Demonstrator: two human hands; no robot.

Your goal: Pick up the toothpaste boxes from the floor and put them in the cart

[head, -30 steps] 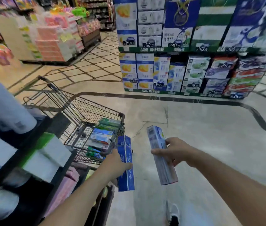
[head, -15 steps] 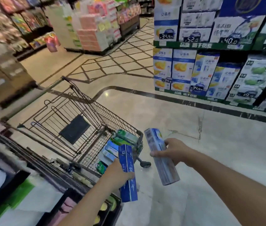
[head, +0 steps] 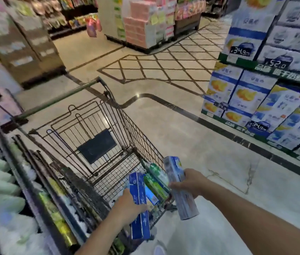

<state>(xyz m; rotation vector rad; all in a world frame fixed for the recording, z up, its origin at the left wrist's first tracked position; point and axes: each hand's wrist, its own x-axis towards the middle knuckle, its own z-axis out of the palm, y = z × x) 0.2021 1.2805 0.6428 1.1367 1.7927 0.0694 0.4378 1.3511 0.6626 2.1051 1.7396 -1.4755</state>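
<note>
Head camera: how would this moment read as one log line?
left hand: holds dark blue box | right hand: holds pale box | both over cart

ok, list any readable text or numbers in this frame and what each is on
"34.9": price tag on the upper shelf, right
"52.0": price tag beside it
"34.9": price tag on the lower shelf
Another lower tag seems to read "34.9"; blurred
Green shelf strip: characters, too blurred to read
Blue box in left hand, pale box in right hand: print unreadable
</note>
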